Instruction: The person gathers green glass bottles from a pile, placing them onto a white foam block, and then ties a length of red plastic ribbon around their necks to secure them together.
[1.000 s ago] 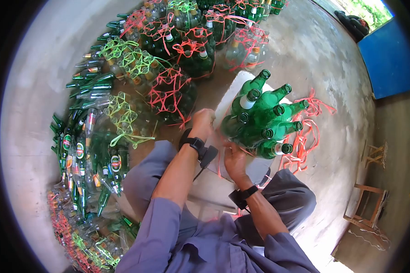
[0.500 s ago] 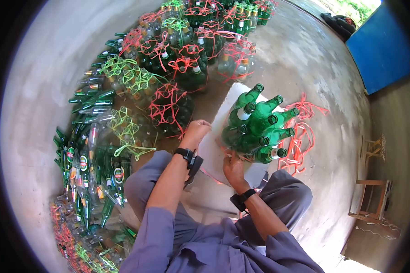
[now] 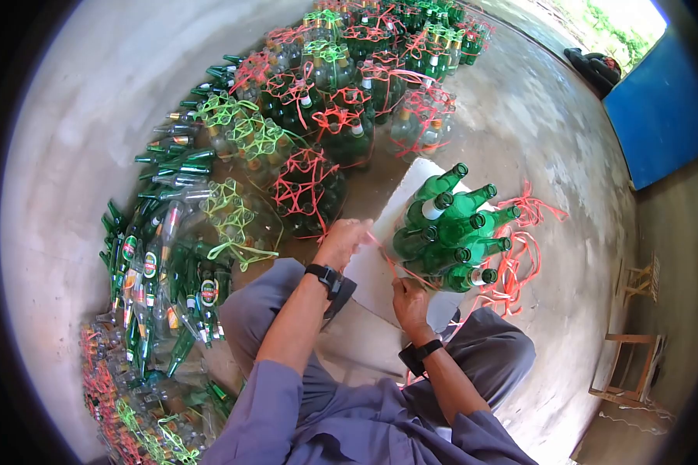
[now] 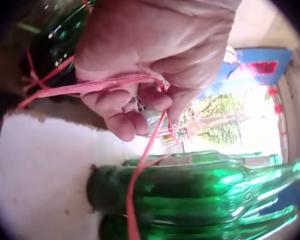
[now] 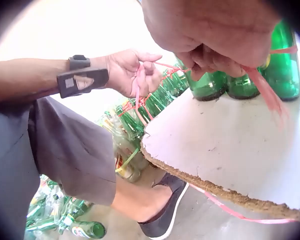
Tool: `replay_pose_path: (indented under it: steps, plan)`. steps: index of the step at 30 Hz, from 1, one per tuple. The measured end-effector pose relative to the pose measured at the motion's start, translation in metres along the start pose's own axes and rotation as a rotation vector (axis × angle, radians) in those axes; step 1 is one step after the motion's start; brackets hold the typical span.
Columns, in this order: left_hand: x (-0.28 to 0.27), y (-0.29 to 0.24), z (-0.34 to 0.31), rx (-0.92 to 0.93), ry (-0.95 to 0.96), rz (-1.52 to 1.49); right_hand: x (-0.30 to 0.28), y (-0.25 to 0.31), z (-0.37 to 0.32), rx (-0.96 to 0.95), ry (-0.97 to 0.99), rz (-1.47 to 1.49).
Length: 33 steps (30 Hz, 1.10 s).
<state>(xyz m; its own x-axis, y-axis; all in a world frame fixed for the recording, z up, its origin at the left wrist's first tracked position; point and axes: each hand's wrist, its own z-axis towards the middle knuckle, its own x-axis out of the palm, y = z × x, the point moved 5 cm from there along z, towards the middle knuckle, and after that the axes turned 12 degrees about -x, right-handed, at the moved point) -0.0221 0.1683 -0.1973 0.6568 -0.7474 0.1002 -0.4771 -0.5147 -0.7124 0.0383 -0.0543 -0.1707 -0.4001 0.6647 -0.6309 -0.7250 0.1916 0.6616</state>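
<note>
Several green bottles (image 3: 450,225) stand in a tight cluster on a white board (image 3: 372,283). Left of them, my left hand (image 3: 344,242) pinches a pink strap between thumb and curled fingers; in the left wrist view the strap (image 4: 135,185) runs from the hand (image 4: 150,55) down along the bottles (image 4: 190,190). At the cluster's near side my right hand (image 3: 411,304) grips the same strap low by the bottles. The right wrist view shows this hand (image 5: 215,35) with curled fingers and a frayed strap end (image 5: 270,95) hanging from it.
Strapped bottle bundles (image 3: 310,186) stand beyond the board, and loose bottles (image 3: 182,167) lie piled at the left. Loose pink straps (image 3: 512,271) lie right of the cluster. A wooden frame (image 3: 627,368) and blue panel (image 3: 659,108) are at the right.
My left hand has moved away from the bottles and then slightly back toward them, with the strap now visibly stretched between both hands. The right hand stays low beside the cluster.
</note>
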Motion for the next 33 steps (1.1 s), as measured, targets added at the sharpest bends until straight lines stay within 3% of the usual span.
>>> replay_pose_path:
  steps: [2, 5, 10, 14, 16, 18, 20, 23, 25, 29, 33]
  plan:
    - [0.010, -0.005, -0.008, 0.018, -0.012, -0.442, -0.001, 0.004, 0.001, -0.038, -0.001, -0.050]
    - [0.019, 0.009, 0.010, 0.015, 0.089, -0.707, -0.008, 0.019, 0.006, -0.092, 0.008, -0.075]
    - [0.030, 0.018, 0.024, -0.065, 0.184, -0.755, -0.007, 0.050, 0.036, -0.440, 0.046, 0.058]
    - [0.032, 0.025, 0.040, -0.110, 0.270, -0.746, 0.014, 0.040, 0.046, -0.262, 0.133, 0.296]
    - [0.033, 0.020, 0.041, -0.122, 0.213, -0.710, 0.029, 0.022, 0.046, -0.054, 0.277, 0.299]
    - [0.036, 0.014, 0.045, -0.130, 0.158, -0.672, 0.035, 0.017, 0.048, -0.081, 0.260, 0.243]
    - [0.038, 0.007, 0.051, -0.004, 0.133, -0.611, 0.037, 0.017, 0.043, -0.103, 0.246, 0.187]
    - [0.039, 0.012, 0.057, -0.088, 0.037, -0.625, 0.021, 0.025, 0.037, -0.107, 0.060, 0.217]
    - [0.040, 0.012, 0.058, -0.101, 0.011, -0.600, 0.022, 0.014, 0.029, 0.113, 0.020, 0.357]
    - [0.038, 0.007, 0.056, -0.123, -0.042, -0.571, 0.029, 0.008, 0.025, 0.068, -0.041, 0.362]
    - [0.035, 0.010, 0.057, -0.113, 0.021, -0.544, 0.022, 0.007, 0.029, 0.115, -0.009, 0.404]
